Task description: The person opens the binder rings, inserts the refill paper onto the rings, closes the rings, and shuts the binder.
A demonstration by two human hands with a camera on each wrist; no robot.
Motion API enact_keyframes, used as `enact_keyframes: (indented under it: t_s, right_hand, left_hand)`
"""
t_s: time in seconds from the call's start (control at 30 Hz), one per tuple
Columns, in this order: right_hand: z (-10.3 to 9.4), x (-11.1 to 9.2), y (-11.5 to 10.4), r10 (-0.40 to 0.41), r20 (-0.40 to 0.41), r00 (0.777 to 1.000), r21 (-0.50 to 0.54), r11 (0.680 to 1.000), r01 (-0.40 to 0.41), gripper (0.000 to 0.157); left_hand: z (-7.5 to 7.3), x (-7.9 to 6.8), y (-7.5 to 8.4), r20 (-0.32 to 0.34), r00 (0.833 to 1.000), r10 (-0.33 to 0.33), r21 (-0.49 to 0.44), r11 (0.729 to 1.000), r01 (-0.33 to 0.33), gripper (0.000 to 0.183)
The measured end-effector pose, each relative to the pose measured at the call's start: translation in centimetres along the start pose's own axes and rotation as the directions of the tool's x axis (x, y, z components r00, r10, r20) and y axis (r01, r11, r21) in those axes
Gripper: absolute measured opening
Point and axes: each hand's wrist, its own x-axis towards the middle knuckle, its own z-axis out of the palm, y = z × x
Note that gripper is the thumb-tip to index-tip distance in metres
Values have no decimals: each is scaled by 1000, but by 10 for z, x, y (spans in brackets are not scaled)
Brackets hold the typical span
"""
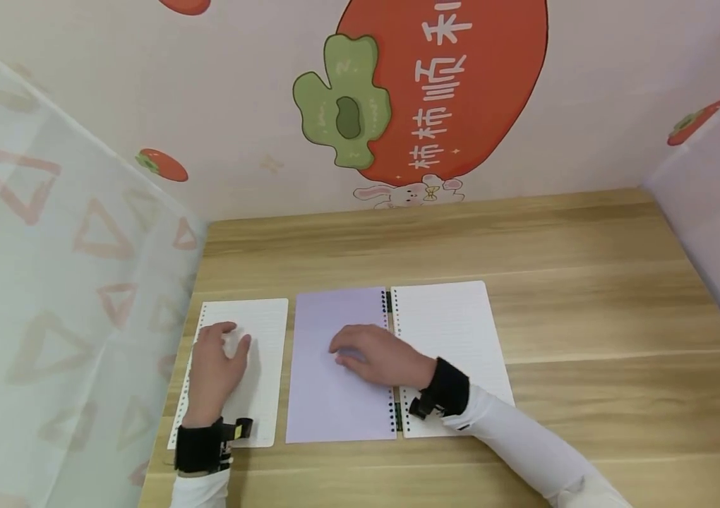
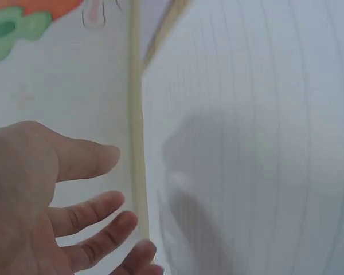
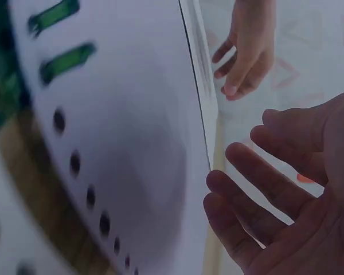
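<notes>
A white lined sheet (image 1: 265, 381) with punched holes down its left side lies flat at the left of the table. Above it hovers my left hand (image 1: 215, 370), fingers relaxed and holding nothing, its shadow falling on the paper. In the middle a lavender sheet (image 1: 325, 406) lies beside a white lined page (image 1: 449, 324); green binder rings (image 1: 399, 416) join their holed edges. My right hand (image 1: 385, 356) reaches in from the right over the lavender sheet, fingers loosely bent with nothing between them. Whether its fingertips touch the paper, I cannot tell.
The wood-grain table (image 1: 601, 339) extends to the right of the pages and behind them. A printed wall (image 1: 258, 106) with a large red persimmon picture stands at the back. Pale patterned side panels (image 1: 68, 282) border the table left and right.
</notes>
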Motion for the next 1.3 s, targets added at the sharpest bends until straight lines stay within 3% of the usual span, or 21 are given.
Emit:
enact_keyframes:
  t_s: [0.17, 0.3, 0.43, 0.53, 0.83, 1.07, 1.3]
  right_hand:
    - [35, 21, -23, -145, 127, 981, -148, 975, 164, 37]
    - [59, 29, -41, -227, 200, 953, -258, 926, 274, 41]
    - [77, 31, -56, -248, 265, 932, -360, 871, 334, 45]
    - [85, 31, -64, -223, 305, 926, -411, 846, 339, 47]
    - [89, 28, -65, -159, 339, 927, -450, 838, 309, 46]
    - [90, 28, -66, -160, 328, 931, -449, 841, 303, 43]
    - [91, 29, -67, -163, 334, 928, -438, 845, 306, 42]
  left_hand:
    - [-18, 6, -25, -21, 990, -138, 36, 990, 138, 53]
    - [-28, 8, -37, 22, 973, -231, 30, 973, 231, 61]
    - [-34, 8, -42, 69, 954, -291, 18, 957, 290, 69]
    - [-37, 8, -42, 82, 954, -289, 8, 957, 290, 69]
    - [-40, 11, -46, 109, 956, -273, -43, 959, 279, 63]
    - [-52, 17, -63, 188, 919, -347, -47, 931, 361, 62]
    - [-58, 21, -74, 231, 895, -383, -39, 915, 401, 68]
